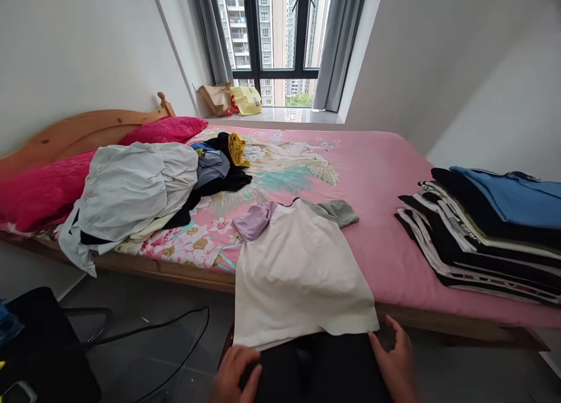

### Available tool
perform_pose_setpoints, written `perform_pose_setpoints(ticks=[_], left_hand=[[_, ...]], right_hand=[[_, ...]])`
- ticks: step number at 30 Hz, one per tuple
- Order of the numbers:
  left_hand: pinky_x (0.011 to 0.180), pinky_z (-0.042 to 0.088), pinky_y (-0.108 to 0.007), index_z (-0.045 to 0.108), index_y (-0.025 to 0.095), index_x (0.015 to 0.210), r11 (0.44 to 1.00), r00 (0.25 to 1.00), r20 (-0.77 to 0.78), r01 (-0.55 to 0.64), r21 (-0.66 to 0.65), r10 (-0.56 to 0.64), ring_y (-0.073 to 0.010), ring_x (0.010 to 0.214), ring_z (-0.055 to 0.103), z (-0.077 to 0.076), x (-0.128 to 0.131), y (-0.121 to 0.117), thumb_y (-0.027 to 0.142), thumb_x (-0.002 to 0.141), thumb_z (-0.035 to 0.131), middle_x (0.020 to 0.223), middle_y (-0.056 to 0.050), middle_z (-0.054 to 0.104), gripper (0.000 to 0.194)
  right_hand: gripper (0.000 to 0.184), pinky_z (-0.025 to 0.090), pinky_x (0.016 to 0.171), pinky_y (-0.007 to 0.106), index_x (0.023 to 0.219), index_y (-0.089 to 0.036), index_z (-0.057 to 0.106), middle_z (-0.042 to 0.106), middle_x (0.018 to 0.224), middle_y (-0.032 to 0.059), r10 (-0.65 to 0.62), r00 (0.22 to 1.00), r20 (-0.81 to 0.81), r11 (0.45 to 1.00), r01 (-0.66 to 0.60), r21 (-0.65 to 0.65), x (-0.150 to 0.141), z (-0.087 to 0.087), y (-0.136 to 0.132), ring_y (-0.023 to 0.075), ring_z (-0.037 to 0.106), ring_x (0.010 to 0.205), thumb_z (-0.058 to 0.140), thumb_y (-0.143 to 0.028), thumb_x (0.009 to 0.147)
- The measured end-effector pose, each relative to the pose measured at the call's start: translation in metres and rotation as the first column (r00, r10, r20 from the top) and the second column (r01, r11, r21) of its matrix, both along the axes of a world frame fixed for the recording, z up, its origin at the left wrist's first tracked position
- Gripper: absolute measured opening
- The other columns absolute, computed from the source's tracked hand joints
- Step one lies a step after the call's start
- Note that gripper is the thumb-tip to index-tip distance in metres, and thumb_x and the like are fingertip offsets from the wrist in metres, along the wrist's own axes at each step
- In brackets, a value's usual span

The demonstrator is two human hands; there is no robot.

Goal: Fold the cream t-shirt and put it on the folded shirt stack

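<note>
Pink sheet lying under cream shirt; I'm seeing left hand and right hand hovering by hem, fingers half-open, empty.

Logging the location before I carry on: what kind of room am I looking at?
Most likely a bedroom: a bed sheet with floral print, a wooden headboard with bright pink pillows against it, and a curtained window overlooking tall buildings.
</note>
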State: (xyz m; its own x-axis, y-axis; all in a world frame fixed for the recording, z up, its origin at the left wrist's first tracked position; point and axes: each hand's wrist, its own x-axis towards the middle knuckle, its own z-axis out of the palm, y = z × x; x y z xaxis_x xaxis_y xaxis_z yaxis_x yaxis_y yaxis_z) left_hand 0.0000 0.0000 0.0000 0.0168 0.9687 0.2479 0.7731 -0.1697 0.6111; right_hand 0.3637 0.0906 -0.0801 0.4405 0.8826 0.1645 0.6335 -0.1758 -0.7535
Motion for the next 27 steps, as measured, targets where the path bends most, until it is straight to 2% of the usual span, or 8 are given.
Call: perform_pose_setpoints(ticks=[2, 4, 8, 12, 15, 18, 23, 27], left_hand=[[0.088, 0.048, -0.033, 0.06, 0.021, 0.111, 0.993, 0.988, -0.091, -0.122, 0.011, 0.122, -0.0217, 0.107, 0.056, 0.001, -0.003, 0.009, 0.026, 0.081, 0.054, 0.111, -0.01, 0.061, 0.03], [0.092, 0.044, -0.04, 0.058, 0.021, 0.116, 0.989, 0.977, -0.174, -0.133, -0.061, 0.121, -0.0244, 0.113, 0.052, 0.0, -0.005, 0.019, 0.024, 0.08, 0.052, 0.118, -0.011, 0.058, 0.037], [0.088, 0.039, -0.04, 0.062, 0.023, 0.104, 0.941, 0.967, -0.253, -0.095, -0.325, 0.011, -0.0219, 0.095, 0.056, 0.003, -0.01, 0.031, 0.019, 0.081, 0.047, 0.097, -0.006, 0.064, 0.028], [0.079, 0.039, -0.03, 0.059, 0.02, 0.088, 0.886, 0.98, -0.201, -0.08, -0.456, -0.015, -0.0168, 0.086, 0.054, 0.011, -0.01, 0.029, 0.012, 0.079, 0.042, 0.09, -0.004, 0.059, 0.021], [0.076, 0.039, -0.026, 0.056, 0.019, 0.099, 0.844, 0.983, -0.173, -0.141, -0.517, 0.058, -0.0145, 0.086, 0.053, 0.016, -0.01, 0.027, 0.008, 0.075, 0.044, 0.095, -0.004, 0.056, 0.028], [0.075, 0.038, -0.025, 0.056, 0.019, 0.105, 0.814, 0.984, -0.169, -0.149, -0.561, 0.063, -0.0141, 0.085, 0.053, 0.021, -0.012, 0.028, 0.007, 0.072, 0.047, 0.096, -0.004, 0.055, 0.036], [0.069, 0.035, -0.024, 0.058, 0.018, 0.081, 0.797, 0.97, -0.234, -0.188, -0.574, 0.06, -0.0143, 0.077, 0.052, 0.032, -0.021, 0.032, 0.011, 0.071, 0.047, 0.082, -0.002, 0.054, 0.017], [0.066, 0.033, -0.023, 0.054, 0.018, 0.073, 0.785, 0.961, -0.262, -0.232, -0.574, 0.092, -0.0148, 0.077, 0.052, 0.036, -0.026, 0.032, 0.015, 0.072, 0.046, 0.081, -0.003, 0.057, 0.009]], right_hand=[[0.07, 0.04, 0.092, 0.047, 0.117, -0.012, 0.052, 0.057, 0.115, 0.0167, 0.078, 0.995, -0.059, 0.994, -0.082, -0.066, 0.003, -0.006, 0.005, 0.0325, 0.051, 0.106, 0.054, -0.058, 0.065], [0.064, 0.041, 0.092, 0.044, 0.117, -0.015, 0.054, 0.059, 0.115, 0.0136, 0.131, 0.982, -0.134, 0.979, -0.149, -0.136, 0.003, -0.008, 0.009, 0.0296, 0.053, 0.105, 0.052, -0.055, 0.067], [0.054, 0.042, 0.089, 0.041, 0.103, -0.014, 0.061, 0.063, 0.105, 0.0124, 0.101, 0.981, -0.164, 0.986, -0.121, -0.118, 0.002, 0.0, 0.01, 0.0268, 0.057, 0.096, 0.051, -0.053, 0.067], [0.049, 0.045, 0.082, 0.04, 0.095, -0.014, 0.062, 0.065, 0.093, 0.0118, 0.043, 0.976, -0.212, 0.988, -0.073, -0.136, 0.004, 0.003, 0.008, 0.0256, 0.059, 0.085, 0.05, -0.053, 0.068], [0.05, 0.045, 0.083, 0.039, 0.104, -0.014, 0.058, 0.064, 0.101, 0.0121, 0.073, 0.96, -0.271, 0.989, -0.106, -0.108, 0.008, -0.003, 0.008, 0.0246, 0.059, 0.089, 0.052, -0.049, 0.068], [0.054, 0.043, 0.088, 0.039, 0.111, -0.013, 0.057, 0.062, 0.11, 0.0133, 0.121, 0.952, -0.28, 0.981, -0.158, -0.112, 0.011, -0.006, 0.012, 0.0255, 0.058, 0.097, 0.053, -0.044, 0.067], [0.047, 0.044, 0.084, 0.041, 0.102, -0.014, 0.063, 0.066, 0.1, 0.0113, 0.094, 0.959, -0.269, 0.985, -0.129, -0.117, 0.011, 0.0, 0.012, 0.0247, 0.059, 0.088, 0.048, -0.045, 0.07], [0.046, 0.041, 0.092, 0.039, 0.108, -0.015, 0.061, 0.064, 0.109, 0.0099, 0.191, 0.935, -0.297, 0.977, -0.21, -0.032, 0.008, 0.002, 0.005, 0.0236, 0.057, 0.1, 0.046, -0.031, 0.067]])
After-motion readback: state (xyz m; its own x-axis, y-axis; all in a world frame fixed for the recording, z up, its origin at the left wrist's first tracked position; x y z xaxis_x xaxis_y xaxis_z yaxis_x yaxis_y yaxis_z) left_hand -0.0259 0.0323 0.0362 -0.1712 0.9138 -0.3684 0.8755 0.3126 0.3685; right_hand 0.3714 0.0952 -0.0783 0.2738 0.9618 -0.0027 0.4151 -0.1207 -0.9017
